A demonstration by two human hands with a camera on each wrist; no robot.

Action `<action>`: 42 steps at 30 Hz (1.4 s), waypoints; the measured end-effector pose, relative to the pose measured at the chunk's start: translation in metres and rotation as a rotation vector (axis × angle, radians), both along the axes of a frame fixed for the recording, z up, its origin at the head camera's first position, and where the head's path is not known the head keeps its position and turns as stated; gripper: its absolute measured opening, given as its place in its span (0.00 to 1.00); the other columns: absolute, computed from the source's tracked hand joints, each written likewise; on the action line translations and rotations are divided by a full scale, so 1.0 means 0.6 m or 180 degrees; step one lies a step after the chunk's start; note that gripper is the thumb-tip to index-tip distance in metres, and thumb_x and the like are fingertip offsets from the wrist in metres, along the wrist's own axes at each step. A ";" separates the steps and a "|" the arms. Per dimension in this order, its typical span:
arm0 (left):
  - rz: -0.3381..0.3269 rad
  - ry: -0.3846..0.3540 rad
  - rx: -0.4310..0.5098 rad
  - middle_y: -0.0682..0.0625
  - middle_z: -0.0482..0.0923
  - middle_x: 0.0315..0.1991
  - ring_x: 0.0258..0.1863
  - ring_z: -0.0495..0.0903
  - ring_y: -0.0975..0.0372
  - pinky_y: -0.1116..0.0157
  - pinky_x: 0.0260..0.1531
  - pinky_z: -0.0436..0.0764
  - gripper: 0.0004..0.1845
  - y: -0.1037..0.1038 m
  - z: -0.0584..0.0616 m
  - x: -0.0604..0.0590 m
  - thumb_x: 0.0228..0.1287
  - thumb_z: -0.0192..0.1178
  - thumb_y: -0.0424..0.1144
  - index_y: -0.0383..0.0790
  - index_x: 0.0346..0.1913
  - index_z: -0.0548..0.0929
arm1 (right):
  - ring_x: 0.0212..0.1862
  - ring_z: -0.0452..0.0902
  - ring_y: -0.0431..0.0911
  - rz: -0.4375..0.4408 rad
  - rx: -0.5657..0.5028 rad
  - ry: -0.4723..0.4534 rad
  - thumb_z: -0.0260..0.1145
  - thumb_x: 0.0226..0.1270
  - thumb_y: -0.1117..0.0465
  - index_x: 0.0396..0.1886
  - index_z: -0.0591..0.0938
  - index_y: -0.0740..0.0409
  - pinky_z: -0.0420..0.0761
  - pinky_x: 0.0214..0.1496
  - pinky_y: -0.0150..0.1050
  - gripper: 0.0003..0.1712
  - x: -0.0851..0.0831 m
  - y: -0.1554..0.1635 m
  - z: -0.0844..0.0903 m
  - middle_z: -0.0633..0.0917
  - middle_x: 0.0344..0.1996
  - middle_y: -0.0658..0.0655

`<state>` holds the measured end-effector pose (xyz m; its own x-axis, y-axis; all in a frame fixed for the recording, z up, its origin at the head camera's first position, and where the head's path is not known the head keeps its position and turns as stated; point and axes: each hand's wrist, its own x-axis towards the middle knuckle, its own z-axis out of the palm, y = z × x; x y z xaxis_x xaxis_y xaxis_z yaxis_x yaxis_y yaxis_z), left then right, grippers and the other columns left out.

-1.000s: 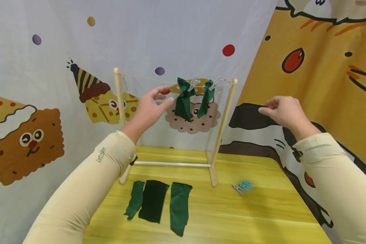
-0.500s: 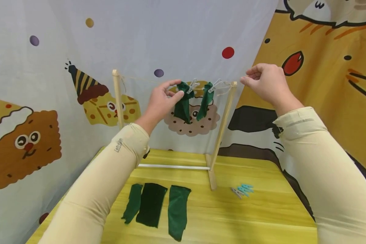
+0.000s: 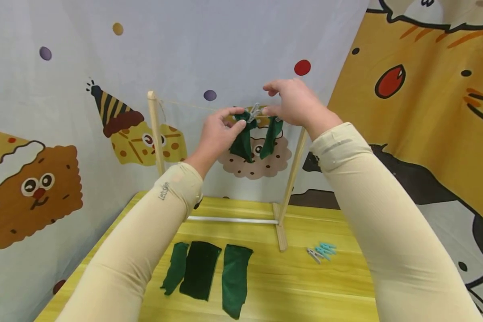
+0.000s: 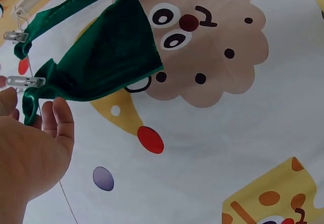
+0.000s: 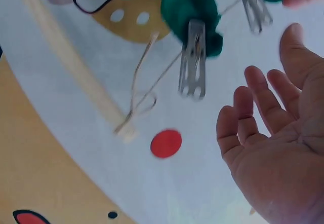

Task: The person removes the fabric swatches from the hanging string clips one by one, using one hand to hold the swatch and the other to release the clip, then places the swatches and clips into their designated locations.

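Yellow wooden counter (image 3: 306, 286) against cartoon-printed cloth backdrop (image 3: 44, 170); three loose dark green cloth strips (image 3: 203, 270) at 6 o'clock, blue plastic pegs (image 3: 323, 250) at 4. Two green cloths (image 3: 243, 138) pegged on small wooden drying rack (image 3: 154, 129). Left hand (image 3: 217, 134) pinching left cloth's top. Right hand (image 3: 291, 103), fingers relaxed and spread, now over metal clip (image 5: 193, 64), shifted in from 2 o'clock.

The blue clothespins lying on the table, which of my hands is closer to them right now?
Right, though neither is close. The blue clothespins lie on the table, below the right hand up at the line; the left hand is raised further left.
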<state>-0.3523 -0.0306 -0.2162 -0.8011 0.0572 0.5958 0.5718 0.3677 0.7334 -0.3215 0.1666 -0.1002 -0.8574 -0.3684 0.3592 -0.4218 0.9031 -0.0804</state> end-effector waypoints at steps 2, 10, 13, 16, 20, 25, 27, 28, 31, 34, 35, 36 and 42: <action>0.0030 0.0063 -0.0049 0.51 0.79 0.48 0.37 0.78 0.57 0.63 0.26 0.75 0.18 0.005 0.001 0.001 0.69 0.62 0.48 0.57 0.60 0.82 | 0.68 0.68 0.56 -0.0015 0.0107 -0.0023 0.66 0.69 0.51 0.75 0.66 0.47 0.72 0.69 0.53 0.37 -0.005 -0.012 -0.007 0.74 0.68 0.56; 0.0288 0.0199 -0.0216 0.51 0.82 0.48 0.41 0.80 0.61 0.64 0.32 0.80 0.17 0.021 -0.001 -0.001 0.69 0.62 0.48 0.55 0.59 0.82 | 0.60 0.73 0.55 -0.0163 0.0314 0.0033 0.66 0.69 0.50 0.71 0.71 0.51 0.69 0.69 0.55 0.33 -0.024 -0.029 -0.034 0.81 0.60 0.57; 0.0385 0.0301 -0.0260 0.53 0.82 0.54 0.43 0.80 0.62 0.64 0.34 0.81 0.18 0.024 -0.001 -0.001 0.69 0.62 0.49 0.54 0.59 0.83 | 0.58 0.75 0.54 -0.0189 0.0269 0.0037 0.65 0.70 0.50 0.70 0.72 0.52 0.70 0.68 0.54 0.31 -0.027 -0.030 -0.038 0.81 0.59 0.57; 0.0493 0.0412 -0.0276 0.53 0.82 0.55 0.43 0.80 0.61 0.63 0.36 0.81 0.17 0.027 -0.001 -0.002 0.69 0.61 0.49 0.53 0.58 0.84 | 0.57 0.75 0.54 -0.0184 0.0222 0.0020 0.64 0.71 0.50 0.69 0.73 0.53 0.73 0.66 0.53 0.30 -0.028 -0.033 -0.039 0.81 0.57 0.57; 0.0625 0.0581 -0.0212 0.53 0.84 0.52 0.45 0.80 0.60 0.64 0.42 0.81 0.14 0.031 0.004 -0.005 0.69 0.62 0.48 0.51 0.54 0.86 | 0.56 0.75 0.52 -0.0170 0.0170 -0.0023 0.63 0.72 0.51 0.68 0.74 0.55 0.77 0.63 0.50 0.28 -0.028 -0.039 -0.034 0.81 0.57 0.58; 0.0688 0.0704 -0.0069 0.53 0.88 0.47 0.43 0.85 0.63 0.68 0.43 0.83 0.09 0.035 0.015 -0.010 0.67 0.64 0.41 0.47 0.48 0.88 | 0.55 0.76 0.51 -0.0202 0.0143 -0.0053 0.62 0.73 0.51 0.67 0.75 0.56 0.79 0.60 0.49 0.27 -0.027 -0.046 -0.028 0.81 0.57 0.58; 0.0682 0.0696 -0.0013 0.52 0.89 0.45 0.43 0.86 0.63 0.70 0.44 0.83 0.08 0.035 0.019 -0.011 0.67 0.64 0.38 0.45 0.46 0.89 | 0.54 0.76 0.51 -0.0216 0.0142 -0.0048 0.62 0.72 0.51 0.66 0.76 0.56 0.79 0.59 0.48 0.26 -0.027 -0.048 -0.027 0.81 0.56 0.58; 0.0682 0.0683 0.0008 0.52 0.89 0.45 0.44 0.86 0.64 0.71 0.44 0.83 0.08 0.036 0.020 -0.010 0.67 0.65 0.37 0.45 0.46 0.89 | 0.53 0.76 0.51 -0.0219 0.0137 -0.0037 0.62 0.72 0.51 0.66 0.76 0.56 0.80 0.58 0.48 0.26 -0.026 -0.049 -0.027 0.81 0.56 0.58; 0.0699 0.0642 0.0023 0.53 0.88 0.46 0.46 0.86 0.64 0.70 0.45 0.84 0.08 0.035 0.021 -0.008 0.67 0.64 0.36 0.46 0.46 0.89 | 0.53 0.76 0.51 -0.0223 0.0128 0.0016 0.63 0.72 0.52 0.64 0.77 0.56 0.80 0.57 0.48 0.25 -0.025 -0.052 -0.027 0.81 0.55 0.58; 0.0744 0.0665 -0.0019 0.53 0.88 0.47 0.46 0.86 0.63 0.68 0.45 0.84 0.09 0.032 0.022 -0.007 0.67 0.64 0.36 0.48 0.47 0.89 | 0.53 0.76 0.51 -0.0234 0.0102 0.0072 0.64 0.72 0.52 0.63 0.79 0.56 0.81 0.57 0.47 0.24 -0.023 -0.053 -0.027 0.82 0.55 0.58; 0.0759 0.0681 -0.0034 0.53 0.88 0.48 0.45 0.86 0.63 0.67 0.44 0.83 0.09 0.032 0.022 -0.007 0.67 0.64 0.36 0.48 0.47 0.89 | 0.53 0.76 0.51 -0.0239 0.0095 0.0086 0.64 0.71 0.52 0.62 0.79 0.56 0.81 0.57 0.47 0.23 -0.022 -0.054 -0.027 0.82 0.56 0.58; 0.0766 0.0699 -0.0045 0.53 0.88 0.48 0.45 0.86 0.62 0.67 0.44 0.83 0.10 0.031 0.023 -0.007 0.67 0.64 0.35 0.48 0.47 0.89 | 0.53 0.76 0.51 -0.0247 0.0081 0.0098 0.64 0.71 0.53 0.62 0.79 0.56 0.81 0.57 0.47 0.23 -0.022 -0.054 -0.028 0.82 0.56 0.58; 0.0797 0.0761 -0.0196 0.53 0.87 0.51 0.45 0.86 0.61 0.65 0.44 0.83 0.14 0.027 0.024 -0.007 0.67 0.63 0.32 0.50 0.52 0.88 | 0.54 0.76 0.52 -0.0274 0.0063 0.0196 0.65 0.71 0.53 0.56 0.82 0.57 0.81 0.56 0.48 0.19 -0.018 -0.055 -0.031 0.82 0.55 0.59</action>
